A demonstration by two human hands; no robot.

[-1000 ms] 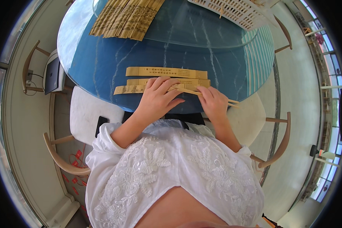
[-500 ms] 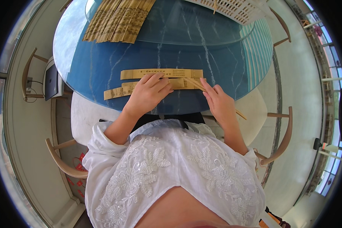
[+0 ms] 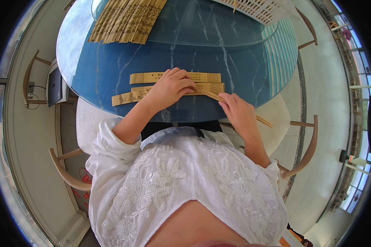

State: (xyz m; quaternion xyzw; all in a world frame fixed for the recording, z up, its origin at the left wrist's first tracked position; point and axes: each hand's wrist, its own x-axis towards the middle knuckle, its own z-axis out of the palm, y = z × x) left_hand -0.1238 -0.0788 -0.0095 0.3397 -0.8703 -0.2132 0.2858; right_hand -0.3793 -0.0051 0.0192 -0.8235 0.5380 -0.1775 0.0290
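Observation:
A pair of wooden chopsticks runs slantwise between my hands. My right hand is closed around them partway along, and their other ends stick out behind it to the right. The fingers of my left hand are curled together and pinch the chopsticks' upper left ends. Under my hands lie gold printed paper chopstick sleeves: one is flat at the back, another is just in front of it, and a third lies slanted at the left. My left hand partly covers all three.
Many gold sleeves lie fanned out on the raised glass turntable at the far left. A white slotted basket stands at the far right. The blue marbled table has a rounded edge; wooden chairs surround it.
My left hand has shifted right and up to the chopsticks' ends. My right hand has moved slightly right and down with the chopsticks, which now show as two sticks between the hands.

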